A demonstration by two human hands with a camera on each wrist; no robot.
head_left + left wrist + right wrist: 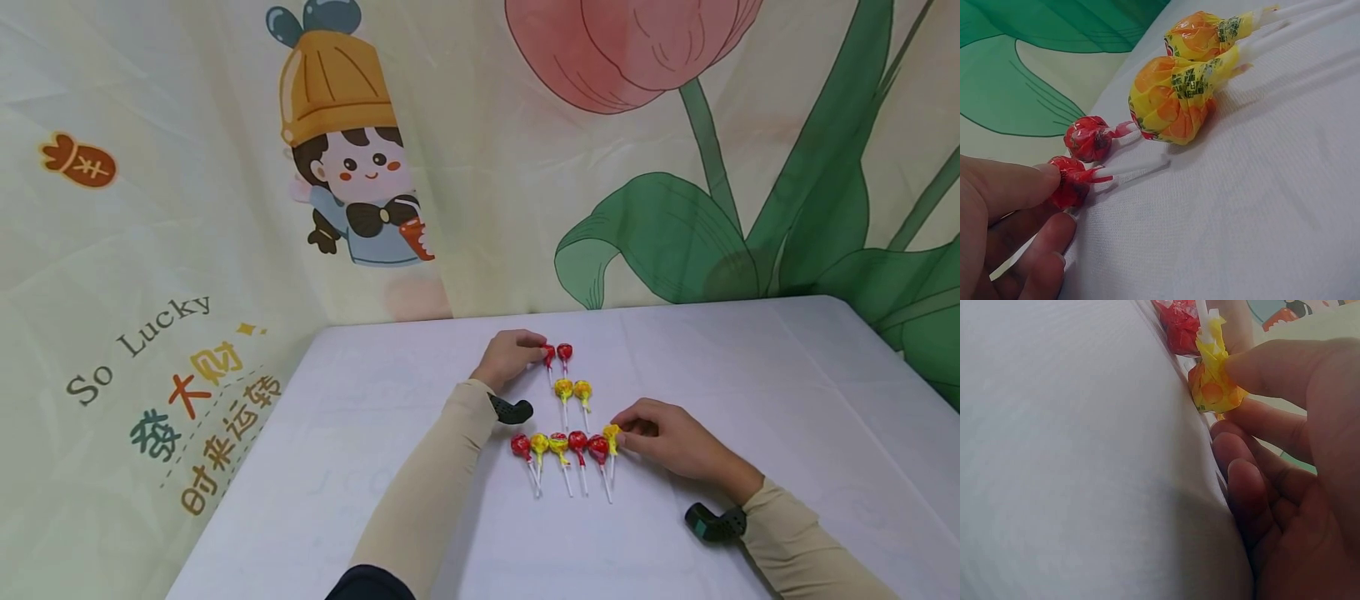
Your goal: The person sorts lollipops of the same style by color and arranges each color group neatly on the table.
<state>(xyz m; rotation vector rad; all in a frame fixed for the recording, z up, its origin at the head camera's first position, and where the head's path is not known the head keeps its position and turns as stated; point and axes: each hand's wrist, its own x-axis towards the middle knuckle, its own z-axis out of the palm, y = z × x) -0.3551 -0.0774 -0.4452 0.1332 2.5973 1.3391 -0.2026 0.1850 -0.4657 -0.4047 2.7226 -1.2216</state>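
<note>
Head camera shows me a twist-wrapped yellow lollipop (612, 437) ending the near row of six at its right, and a glossy red lollipop (548, 354) at the left of the far pair. The right hand (670, 437) pinches the yellow one between thumb and fingers; the left hand (512, 357) pinches the red one likewise. Wrapper print (1190, 82) is too blurred for me to read. Beyond the white table (750, 375), I read "So Lucky" on the backdrop (480, 167).
</note>
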